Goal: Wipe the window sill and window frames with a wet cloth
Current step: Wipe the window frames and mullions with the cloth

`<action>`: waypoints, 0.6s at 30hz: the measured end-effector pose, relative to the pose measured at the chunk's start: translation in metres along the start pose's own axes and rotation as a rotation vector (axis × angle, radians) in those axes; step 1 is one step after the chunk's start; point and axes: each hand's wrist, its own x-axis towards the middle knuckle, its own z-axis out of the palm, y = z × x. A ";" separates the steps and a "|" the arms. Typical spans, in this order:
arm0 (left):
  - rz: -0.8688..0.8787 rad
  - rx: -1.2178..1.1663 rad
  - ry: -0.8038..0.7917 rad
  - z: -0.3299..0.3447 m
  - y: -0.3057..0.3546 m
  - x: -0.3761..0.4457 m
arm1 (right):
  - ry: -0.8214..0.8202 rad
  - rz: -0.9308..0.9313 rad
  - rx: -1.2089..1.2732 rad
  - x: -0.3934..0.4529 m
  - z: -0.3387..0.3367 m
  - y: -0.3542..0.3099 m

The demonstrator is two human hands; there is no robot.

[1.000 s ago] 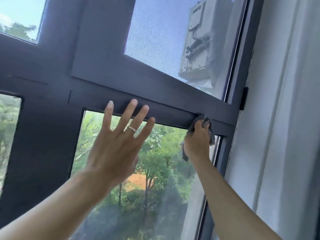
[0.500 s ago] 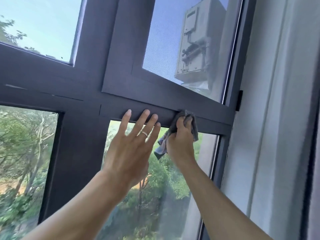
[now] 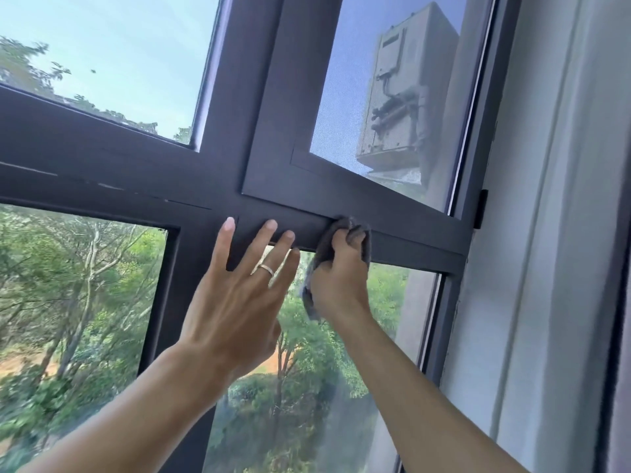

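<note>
Fingers (image 3: 355, 235) of my right hand (image 3: 336, 279) curl round the grey cloth (image 3: 326, 247), pressing it to the dark frame rail (image 3: 409, 242); my left hand (image 3: 235, 302) lies flat just beside. Soft and limp, the cloth wants bunching. Leftward is crowded; rightward the rail runs free to the wall (image 3: 532, 268).

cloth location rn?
Head view, right of centre: the grey cloth is gripped in the right hand, pressed against the dark horizontal frame bar, just right of the left hand fingertips.
</note>
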 end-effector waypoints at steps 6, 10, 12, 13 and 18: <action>-0.031 -0.066 0.070 -0.008 -0.023 -0.018 | 0.072 0.087 0.015 -0.005 -0.002 -0.011; -0.039 -0.061 0.059 -0.015 -0.033 -0.020 | 0.032 -0.124 0.012 -0.032 0.014 -0.035; -0.029 -0.066 0.077 -0.017 -0.033 -0.023 | 0.026 -0.117 -0.010 -0.026 0.009 -0.027; -0.019 -0.070 0.081 -0.018 -0.034 -0.026 | 0.027 -0.055 -0.022 -0.023 0.005 -0.025; -0.018 0.001 0.097 -0.019 -0.052 -0.036 | 0.025 -0.095 0.015 -0.041 0.017 -0.059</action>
